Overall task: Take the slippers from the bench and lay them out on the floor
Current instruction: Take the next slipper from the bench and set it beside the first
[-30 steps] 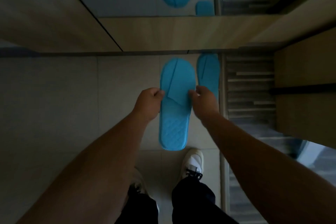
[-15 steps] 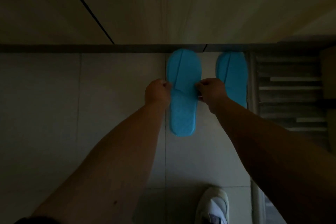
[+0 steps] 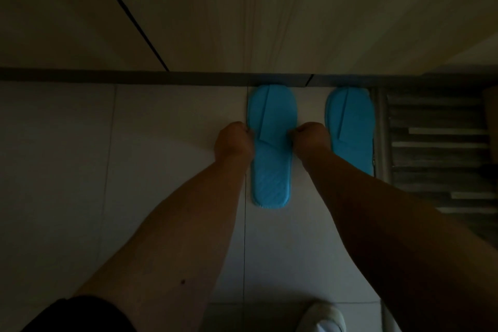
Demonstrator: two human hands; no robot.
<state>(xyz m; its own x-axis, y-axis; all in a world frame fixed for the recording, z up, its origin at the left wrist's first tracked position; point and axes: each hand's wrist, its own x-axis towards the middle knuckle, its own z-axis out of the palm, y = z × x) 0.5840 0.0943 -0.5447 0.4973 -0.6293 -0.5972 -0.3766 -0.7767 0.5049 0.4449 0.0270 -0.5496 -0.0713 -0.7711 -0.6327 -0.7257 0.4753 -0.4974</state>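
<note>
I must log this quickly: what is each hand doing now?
Left hand: closed, pinching the left edge of the nearer flat blue fabric slipper.
Right hand: closed, pinching its right edge.

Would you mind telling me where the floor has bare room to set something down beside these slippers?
The widest bare tile lies left of the left hand, from the dark skirting down. A narrow strip separates the held slipper from the second slipper, but the right hand fills it. The second slipper crowds the striped mat.
</note>
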